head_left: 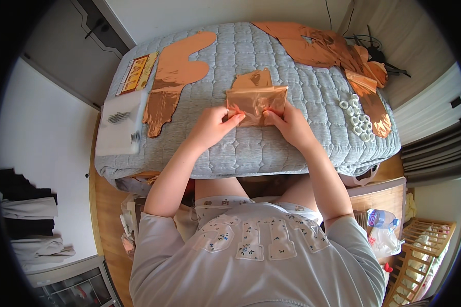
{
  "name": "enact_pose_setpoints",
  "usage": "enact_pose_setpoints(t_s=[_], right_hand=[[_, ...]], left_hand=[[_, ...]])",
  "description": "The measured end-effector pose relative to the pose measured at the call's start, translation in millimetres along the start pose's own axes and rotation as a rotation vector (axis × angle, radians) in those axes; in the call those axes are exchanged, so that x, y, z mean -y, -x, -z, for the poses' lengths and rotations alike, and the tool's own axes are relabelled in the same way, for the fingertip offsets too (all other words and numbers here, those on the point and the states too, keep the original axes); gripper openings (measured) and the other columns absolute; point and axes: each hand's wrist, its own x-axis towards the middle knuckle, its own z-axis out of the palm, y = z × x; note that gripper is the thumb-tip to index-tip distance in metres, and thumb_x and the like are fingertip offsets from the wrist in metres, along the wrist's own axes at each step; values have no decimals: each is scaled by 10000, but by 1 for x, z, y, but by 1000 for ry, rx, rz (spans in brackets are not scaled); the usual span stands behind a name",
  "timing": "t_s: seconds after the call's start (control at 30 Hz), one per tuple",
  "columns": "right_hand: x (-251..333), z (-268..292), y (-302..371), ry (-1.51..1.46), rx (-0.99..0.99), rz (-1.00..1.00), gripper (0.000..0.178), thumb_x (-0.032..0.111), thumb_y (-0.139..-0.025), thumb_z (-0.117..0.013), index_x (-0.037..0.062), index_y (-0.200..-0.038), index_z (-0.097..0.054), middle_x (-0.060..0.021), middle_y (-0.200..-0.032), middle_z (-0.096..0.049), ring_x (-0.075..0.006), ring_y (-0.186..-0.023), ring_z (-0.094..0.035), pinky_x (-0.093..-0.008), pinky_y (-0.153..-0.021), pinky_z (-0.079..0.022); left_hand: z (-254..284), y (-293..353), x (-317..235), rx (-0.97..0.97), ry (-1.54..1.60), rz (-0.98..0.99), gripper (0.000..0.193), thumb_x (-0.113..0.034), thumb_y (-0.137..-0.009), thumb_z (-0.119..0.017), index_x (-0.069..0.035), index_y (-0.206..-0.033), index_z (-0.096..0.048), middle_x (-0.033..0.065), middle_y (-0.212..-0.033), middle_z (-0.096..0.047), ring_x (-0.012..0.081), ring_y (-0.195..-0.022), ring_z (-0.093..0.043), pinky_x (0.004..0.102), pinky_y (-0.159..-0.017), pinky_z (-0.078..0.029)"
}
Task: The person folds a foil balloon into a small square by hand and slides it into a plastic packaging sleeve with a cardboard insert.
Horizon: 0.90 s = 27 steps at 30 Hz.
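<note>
A shiny copper-coloured foil piece [256,99], folded into a rough rectangle, lies on the grey quilted mattress [251,148] in front of me. My left hand [213,124] pinches its lower left corner. Holding its lower right edge is my right hand [290,124], fingers pressed onto the foil. The top of the foil sticks up behind the fold.
More copper foil shapes lie on the mattress: a long one [171,77] to the left and a heap [325,48] at the far right. Small white rings [357,118] are scattered at the right edge. A white box [119,123] and a flat packet [137,73] rest at the left.
</note>
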Motion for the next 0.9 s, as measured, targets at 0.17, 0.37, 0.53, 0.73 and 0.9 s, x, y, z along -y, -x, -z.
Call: enact_pose_setpoints(t_s=[0.17, 0.37, 0.53, 0.73, 0.9], right_hand=[[5, -4, -8, 63, -45, -70, 416, 283, -992, -709, -18, -1267, -623, -159, -1010, -753, -221, -905, -719, -349, -820, -548], [7, -4, -18, 184, -57, -180, 502, 361, -958, -742, -14, -1264, -612, -183, -999, -748, -275, -890, -719, -370, -802, -542], [8, -4, -26, 205, -33, -214, 516, 392, -944, -750, -22, -1221, -614, -192, -987, -745, -306, -877, -716, -382, -794, -540], [11, -3, -19, 151, -32, -196, 461, 341, -950, -751, -26, -1197, -622, -188, -991, -747, -277, -895, -726, -369, -797, -543], [19, 11, 20, 16, 87, -6, 286, 139, -946, -732, -11, -1180, -664, -168, -1065, -756, -286, -961, -733, -373, -851, -558]], left_hand=[[-10, 1, 14, -117, 184, -32, 632, -282, -905, -798, -6, -1418, -552, 112, -884, -763, 149, -795, -708, 309, -728, -521], [-11, 1, 4, -176, 32, 64, 860, -230, -871, -838, -19, -1565, -376, 141, -927, -775, 200, -822, -732, 315, -779, -539], [-10, -2, 16, -170, 40, 64, 862, -169, -887, -821, -24, -1585, -337, 137, -924, -770, 195, -812, -723, 311, -788, -546], [-3, 4, 26, -81, 135, -56, 909, -144, -912, -797, -61, -1627, -242, 120, -925, -756, 173, -808, -701, 316, -784, -551], [-9, 22, 12, -147, 71, -25, 771, -111, -900, -791, -74, -1558, -391, 131, -952, -743, 215, -858, -720, 348, -789, -554]])
